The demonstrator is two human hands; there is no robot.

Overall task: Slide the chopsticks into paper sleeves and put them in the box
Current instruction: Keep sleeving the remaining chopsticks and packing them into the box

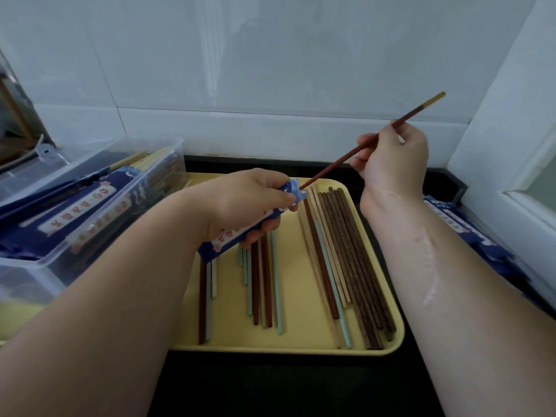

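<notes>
My left hand [249,197] grips a blue paper sleeve [228,236] with a white label, held above the yellow tray [301,341]. My right hand [391,158] pinches a reddish-brown chopstick [337,162] with a yellow top end, slanting down to the left. Its thin tip sits at the sleeve's open mouth [296,188]. Several loose chopsticks [346,260] in brown, red, pale green and beige lie on the tray. A clear plastic box [90,218] at the left holds several filled blue sleeves.
A stack of blue paper sleeves [469,230] lies at the right, partly behind my right forearm. A white tiled wall rises behind the dark counter, and a white frame stands at the right. The box's clear lid [45,164] lies behind it.
</notes>
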